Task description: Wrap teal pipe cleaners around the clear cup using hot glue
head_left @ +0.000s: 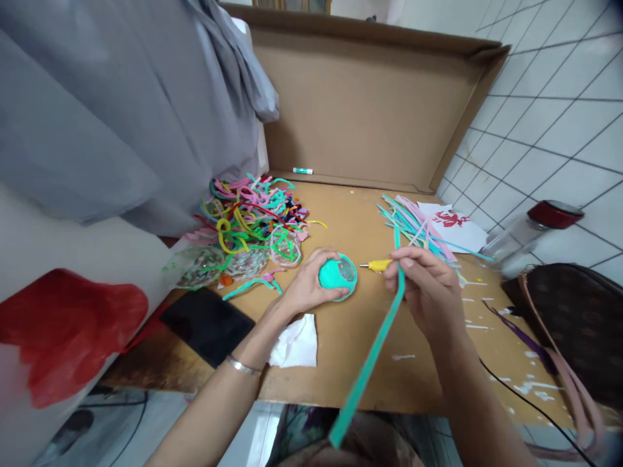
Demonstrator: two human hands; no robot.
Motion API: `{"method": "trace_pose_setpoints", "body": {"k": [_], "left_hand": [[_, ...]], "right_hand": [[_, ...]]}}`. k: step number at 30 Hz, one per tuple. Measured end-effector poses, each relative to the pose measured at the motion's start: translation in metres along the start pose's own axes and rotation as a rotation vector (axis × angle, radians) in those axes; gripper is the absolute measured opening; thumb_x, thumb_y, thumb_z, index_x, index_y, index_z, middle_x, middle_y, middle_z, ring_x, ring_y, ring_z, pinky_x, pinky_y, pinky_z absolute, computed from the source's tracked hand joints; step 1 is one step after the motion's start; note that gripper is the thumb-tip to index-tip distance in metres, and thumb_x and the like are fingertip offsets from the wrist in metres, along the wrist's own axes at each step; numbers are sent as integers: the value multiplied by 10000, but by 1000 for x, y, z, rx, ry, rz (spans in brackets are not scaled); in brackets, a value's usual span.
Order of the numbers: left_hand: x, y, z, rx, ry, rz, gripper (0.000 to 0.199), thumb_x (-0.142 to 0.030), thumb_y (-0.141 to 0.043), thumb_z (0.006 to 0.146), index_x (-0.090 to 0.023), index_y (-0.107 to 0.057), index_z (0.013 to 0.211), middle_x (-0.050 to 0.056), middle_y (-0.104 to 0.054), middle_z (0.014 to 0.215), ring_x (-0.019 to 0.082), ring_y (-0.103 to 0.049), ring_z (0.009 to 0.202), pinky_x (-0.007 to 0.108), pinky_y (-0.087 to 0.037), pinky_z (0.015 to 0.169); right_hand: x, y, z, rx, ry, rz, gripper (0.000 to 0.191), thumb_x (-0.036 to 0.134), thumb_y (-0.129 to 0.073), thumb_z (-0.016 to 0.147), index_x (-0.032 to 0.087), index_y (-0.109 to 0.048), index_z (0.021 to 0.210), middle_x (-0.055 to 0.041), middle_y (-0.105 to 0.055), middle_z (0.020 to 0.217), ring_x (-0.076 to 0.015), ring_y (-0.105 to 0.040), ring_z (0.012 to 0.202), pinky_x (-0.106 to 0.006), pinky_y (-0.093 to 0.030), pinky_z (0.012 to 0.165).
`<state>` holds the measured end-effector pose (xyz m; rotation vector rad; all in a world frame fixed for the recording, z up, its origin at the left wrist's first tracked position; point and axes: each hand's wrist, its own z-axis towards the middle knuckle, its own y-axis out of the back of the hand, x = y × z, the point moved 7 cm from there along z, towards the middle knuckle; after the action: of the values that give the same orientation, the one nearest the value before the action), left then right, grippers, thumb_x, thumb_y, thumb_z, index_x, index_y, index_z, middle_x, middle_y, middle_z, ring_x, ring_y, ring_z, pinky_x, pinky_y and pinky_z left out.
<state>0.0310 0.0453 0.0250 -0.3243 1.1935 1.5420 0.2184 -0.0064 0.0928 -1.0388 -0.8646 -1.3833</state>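
Observation:
My left hand (314, 282) is wrapped around a small rounded cup (333, 275) with a teal covering; the cup is tipped so its greyish opening faces right. Between the thumb and fingers of my right hand (428, 282) is a long teal pipe cleaner (372, 357), whose lower end hangs towards my lap. A yellow tool with a thin metal tip (378, 265) points left from beside my right fingers. Its rear part is hidden by that hand, and I cannot tell whether the fingers touch it.
Tangled colourful pipe cleaners (248, 214) heap at the left, with straight ones (413, 220) at the back right. A black flat object (207, 326), white tissue (294, 342), glass bottle (528, 230) and brown bag (567, 318) surround the work area. A cardboard wall (360, 104) stands behind.

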Motion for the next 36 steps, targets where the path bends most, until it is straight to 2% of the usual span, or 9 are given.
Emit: {"method": "trace_pose_setpoints", "body": {"k": [3,6,8,12,16,20,24,28,36], "left_hand": [[0,0,0,3,-2,-8,573,-362,-813,669,-227,-552,1161,98,-578,1297,295,-557,1235,472,-438,1069],[0,-1,0,6,4,-9,566,-354,-814,675,-219,-549,1156,104,-571,1303,291,-554,1240,463,-441,1072],[-1,-1,0,11,4,9,562,-340,-821,668,-217,-553,1146,107,-574,1304,294,-554,1242,472,-430,1084],[-4,-1,0,17,-8,23,563,-323,-822,653,-225,-558,1141,107,-571,1323,305,-548,1256,498,-412,1097],[-3,1,0,12,4,-18,585,-304,-838,622,-229,-560,1131,108,-571,1319,308,-552,1247,504,-415,1090],[-2,3,1,29,-3,-54,575,-289,-848,603,-230,-567,1102,97,-590,1275,297,-569,1220,488,-429,1077],[-1,6,1,35,-4,-66,564,-270,-840,612,-213,-570,1104,96,-599,1256,284,-577,1208,455,-441,1064],[-1,6,1,30,-10,-71,555,-286,-831,627,-210,-577,1114,98,-601,1260,282,-578,1213,441,-445,1061],[-2,4,2,60,-25,-40,550,-263,-805,643,-210,-564,1134,103,-601,1268,290,-577,1216,447,-452,1057]], "right_hand": [[-34,-17,7,132,-114,143,275,389,-770,704,217,-655,884,-31,-743,763,-168,-678,623,-339,-582,643],[-53,-16,10,47,-90,141,333,407,-834,642,230,-621,826,1,-731,712,-154,-668,604,-327,-581,655],[-58,-9,8,-41,-41,39,271,447,-777,724,224,-641,797,3,-710,672,-145,-655,602,-307,-568,643],[-48,1,-1,-166,149,-294,311,453,-528,933,218,-730,921,-39,-703,795,-164,-664,752,-321,-556,699],[-41,-6,-12,-148,292,-487,248,368,-531,944,251,-746,975,-38,-698,840,-177,-661,753,-328,-556,692],[-37,-16,-26,-143,494,-557,210,254,-578,915,325,-742,1025,-23,-724,916,-199,-688,831,-347,-579,731],[-31,-26,-41,-116,716,-580,467,108,-577,894,377,-638,1270,-38,-715,1044,-215,-693,925,-392,-587,806],[-25,-37,-49,29,820,-635,606,33,-560,882,338,-528,1404,-84,-691,1135,-228,-678,1038,-412,-584,862],[-31,-45,-52,76,979,-725,482,67,-512,922,234,-556,1372,-112,-722,1071,-221,-678,1045,-399,-591,845]]}}
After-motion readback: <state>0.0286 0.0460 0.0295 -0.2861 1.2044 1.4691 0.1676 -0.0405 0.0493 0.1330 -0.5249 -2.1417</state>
